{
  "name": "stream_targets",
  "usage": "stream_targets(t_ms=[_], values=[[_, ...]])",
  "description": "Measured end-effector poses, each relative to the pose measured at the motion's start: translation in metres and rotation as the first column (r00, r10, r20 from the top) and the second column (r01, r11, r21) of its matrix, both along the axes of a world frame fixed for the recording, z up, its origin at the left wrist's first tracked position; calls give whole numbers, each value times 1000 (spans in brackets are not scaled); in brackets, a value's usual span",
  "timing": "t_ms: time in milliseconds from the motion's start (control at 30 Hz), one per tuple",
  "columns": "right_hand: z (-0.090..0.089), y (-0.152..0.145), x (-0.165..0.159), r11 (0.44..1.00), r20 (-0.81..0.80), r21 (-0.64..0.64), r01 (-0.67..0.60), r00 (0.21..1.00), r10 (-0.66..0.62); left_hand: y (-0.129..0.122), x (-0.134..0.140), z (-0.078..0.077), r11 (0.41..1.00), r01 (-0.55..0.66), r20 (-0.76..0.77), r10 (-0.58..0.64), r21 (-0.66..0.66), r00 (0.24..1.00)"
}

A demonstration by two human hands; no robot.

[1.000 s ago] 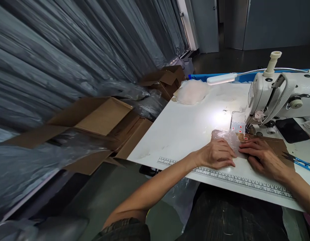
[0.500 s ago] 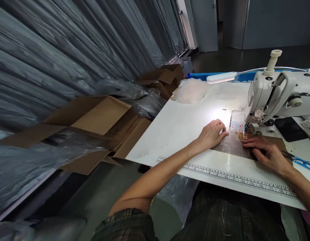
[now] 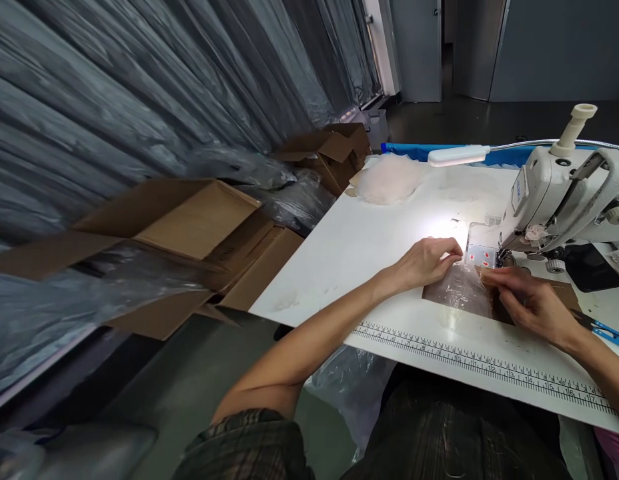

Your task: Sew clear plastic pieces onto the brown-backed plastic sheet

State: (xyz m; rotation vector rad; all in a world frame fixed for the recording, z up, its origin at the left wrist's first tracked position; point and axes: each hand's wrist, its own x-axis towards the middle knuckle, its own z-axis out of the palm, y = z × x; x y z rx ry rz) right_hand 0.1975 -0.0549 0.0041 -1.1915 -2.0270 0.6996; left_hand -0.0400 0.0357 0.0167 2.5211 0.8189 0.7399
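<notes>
In the head view a sheer, pale, glossy piece of fabric (image 3: pixel 459 293) lies on a brown sheet (image 3: pixel 564 291) before the white sewing machine (image 3: pixel 534 193). My left hand (image 3: pixel 429 260) pinches the fabric's left edge, thumb and fingertips together. Opposite it, my right hand (image 3: pixel 534 303) is closed on the fabric's right edge, close to the presser foot. A metal plate with red marks (image 3: pixel 482 257) shows just beyond my fingertips. The needle's tip is too small to make out.
Blue-handled scissors (image 3: pixel 609 333) and a black flat object (image 3: pixel 592 267) lie to the right. Fluffy pale material (image 3: pixel 389 179) sits at the table's back left, near a lamp (image 3: pixel 457 155). A printed ruler (image 3: pixel 479 365) runs along the front edge. Open cardboard boxes (image 3: pixel 199 220) stand left.
My right hand has gone from lying on the fabric to pinching its edge, lifting it a little. My left fingertips have closed in a pinch. The view has shifted slightly.
</notes>
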Motion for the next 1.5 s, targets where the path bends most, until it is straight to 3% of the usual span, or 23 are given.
stream_targets(t_ms=[100,200,267,333,367,500,667,800,867,933,1000,1100,1167,1267,1400,1433,1500], values=[[8,13,-23,999,19,-42,7,1000,-6,-3,-3,9,966,154,57,-146,-206,988],[17,36,-48,967,-100,-219,-128,989,108,-1,-13,19,823,249,177,-183,-510,967],[21,53,-59,893,-217,-369,-258,958,187,2,-22,24,796,191,205,-86,-574,975],[21,68,-65,840,-290,-456,-293,941,171,6,-31,27,850,45,210,78,-525,974],[20,73,-66,840,-314,-471,-270,941,126,8,-35,28,869,-30,218,157,-493,963],[13,80,-68,876,-423,-456,-154,904,-61,11,-41,28,867,-164,245,307,-470,919],[-1,81,-70,908,-405,-410,-82,909,-101,10,-34,23,868,-129,249,275,-480,929],[-19,80,-75,970,-325,-98,224,913,-244,8,-30,22,782,-57,262,276,-621,925],[-22,74,-80,942,-275,92,322,918,-287,8,-30,24,723,-26,275,296,-691,915],[-20,65,-85,911,-231,193,363,920,-317,8,-32,27,668,7,287,310,-744,907],[-13,55,-91,908,-183,153,390,914,-362,7,-34,29,608,60,301,302,-792,905],[2,43,-100,936,-183,-152,319,921,-344,6,-38,32,543,161,343,253,-824,905],[11,39,-105,912,-314,-383,147,908,-277,4,-40,35,548,200,372,224,-812,901],[18,35,-108,814,-517,-571,-107,817,-255,0,-45,40,602,195,359,163,-774,919],[21,30,-108,689,-571,-694,-206,741,-354,0,-52,43,770,75,280,138,-634,950],[22,29,-108,674,-570,-705,-221,741,-354,1,-53,43,795,45,269,152,-605,951],[24,25,-106,684,-583,-685,-251,753,-307,3,-54,41,786,43,257,149,-616,955]])
